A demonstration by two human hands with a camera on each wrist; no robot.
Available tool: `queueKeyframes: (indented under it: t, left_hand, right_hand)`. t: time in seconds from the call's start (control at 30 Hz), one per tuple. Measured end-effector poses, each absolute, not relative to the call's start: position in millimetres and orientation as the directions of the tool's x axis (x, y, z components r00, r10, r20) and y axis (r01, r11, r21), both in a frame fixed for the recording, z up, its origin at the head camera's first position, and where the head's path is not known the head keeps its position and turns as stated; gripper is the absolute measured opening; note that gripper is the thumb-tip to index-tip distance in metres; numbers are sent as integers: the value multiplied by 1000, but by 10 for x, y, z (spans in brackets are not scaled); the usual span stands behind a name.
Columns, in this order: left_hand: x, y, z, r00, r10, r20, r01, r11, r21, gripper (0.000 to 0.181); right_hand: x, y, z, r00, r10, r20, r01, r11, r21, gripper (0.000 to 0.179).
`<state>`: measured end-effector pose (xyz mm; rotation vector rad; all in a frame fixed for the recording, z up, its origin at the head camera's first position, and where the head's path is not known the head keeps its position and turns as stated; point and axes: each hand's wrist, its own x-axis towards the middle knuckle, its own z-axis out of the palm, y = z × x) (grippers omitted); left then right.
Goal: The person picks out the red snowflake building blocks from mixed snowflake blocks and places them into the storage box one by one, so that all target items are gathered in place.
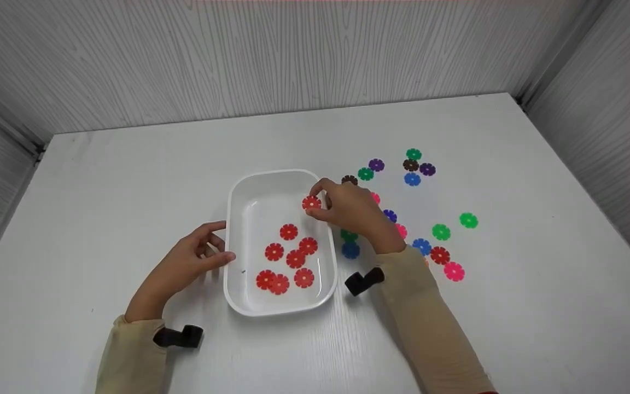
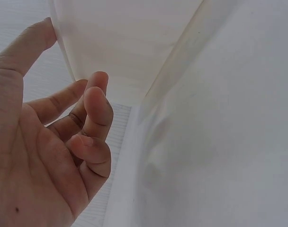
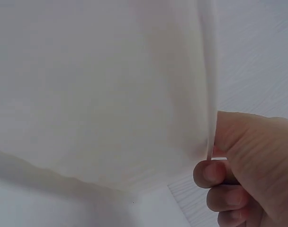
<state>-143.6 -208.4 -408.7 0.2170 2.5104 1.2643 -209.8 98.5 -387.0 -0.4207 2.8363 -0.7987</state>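
A white tray (image 1: 279, 312) stands upright on the table, with several red notched discs (image 1: 296, 259) lying in its near half. My right hand (image 1: 350, 208) pinches one red notched disc (image 1: 311, 204) between thumb and forefinger, just inside the tray's right rim. In the right wrist view the tray wall hides that disc; the thumb and curled fingers (image 3: 222, 198) show beside the rim. At the tray's left rim, my left hand (image 1: 197, 251) holds the edge with thumb and forefinger. Its other fingers (image 2: 96, 113) are bent beneath the rim.
Loose notched discs in green, blue, purple, brown, pink and red lie right of the tray, such as a pink disc (image 1: 454, 271) and a green disc (image 1: 468, 220). My right forearm (image 1: 424, 312) covers some. A pale wood-grain wall (image 1: 282, 60) borders the table's back.
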Motion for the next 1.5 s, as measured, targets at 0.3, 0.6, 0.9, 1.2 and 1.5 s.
queueKeyframes:
  t: [0.3, 0.6, 0.9, 1.2, 1.5]
  left_hand:
    - [-1435, -2071, -4076, -936, 273, -222, -17, 595, 804, 66]
    - [-1443, -2070, -4077, -936, 274, -219, -13, 597, 802, 66]
    - [-1448, -2079, -4084, -934, 277, -223, -22, 582, 813, 67]
    - [-1451, -2095, -4097, -935, 274, -226, -33, 566, 823, 66]
    - [-1447, -2078, -4099, -934, 269, -234, -42, 570, 820, 67]
  right_hand:
    - [-2102, 982, -3890, -945, -326, -36, -265, 823, -502, 43]
    - [-2110, 988, -3885, -951, -303, -56, -235, 832, -503, 48]
    - [-2129, 1184, -3753, -951, -309, -27, -228, 756, -613, 49]
    - [-2156, 1641, -3542, -948, -315, 50, -258, 662, -704, 52]
    - [-1999, 2073, -3420, -932, -341, 125, -334, 669, -664, 45]
